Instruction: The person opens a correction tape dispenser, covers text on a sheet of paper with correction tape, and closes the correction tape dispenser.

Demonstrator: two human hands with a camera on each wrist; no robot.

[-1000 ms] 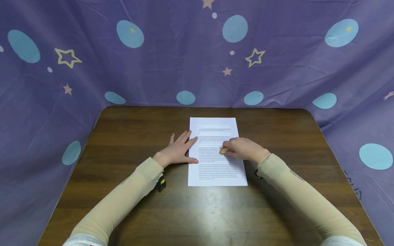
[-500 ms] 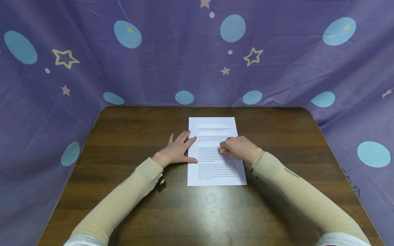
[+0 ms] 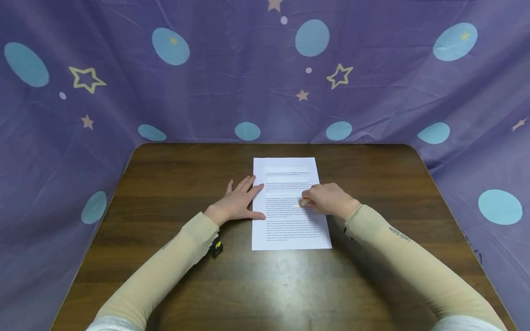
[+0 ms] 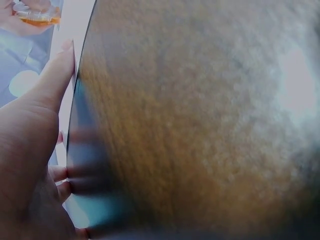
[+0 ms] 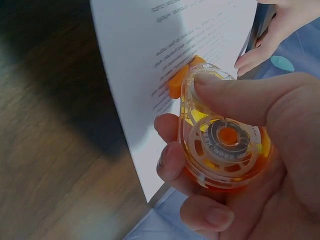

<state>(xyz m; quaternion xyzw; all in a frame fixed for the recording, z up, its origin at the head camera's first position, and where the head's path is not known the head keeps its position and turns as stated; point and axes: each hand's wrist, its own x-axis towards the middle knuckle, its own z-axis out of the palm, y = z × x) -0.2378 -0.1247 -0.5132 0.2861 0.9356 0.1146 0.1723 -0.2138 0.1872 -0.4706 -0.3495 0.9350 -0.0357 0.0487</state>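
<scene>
A printed sheet of paper (image 3: pixel 290 234) lies flat on the table. My left hand (image 3: pixel 237 204) rests with spread fingers across its left edge; the thumb and fingertips touch the sheet. Over the middle right of the text, my right hand (image 3: pixel 331 200) holds an orange and clear correction tape (image 5: pixel 227 145), gripped between thumb and curled fingers. In the right wrist view its orange tip (image 5: pixel 179 82) points at the printed lines; I cannot tell whether it touches the paper. The dispenser is mostly hidden by the hand in the head view.
The brown wooden table (image 3: pixel 174 165) extends around the sheet on all sides. A purple curtain (image 3: pixel 207 92) with blue ovals and stars hangs behind and at both sides. A dark wrist device (image 3: pixel 216 247) sits under the left sleeve.
My right hand with the correction tape moves slightly left, then back right across the text. My left hand and the paper stay in place; the head view shifts a little.
</scene>
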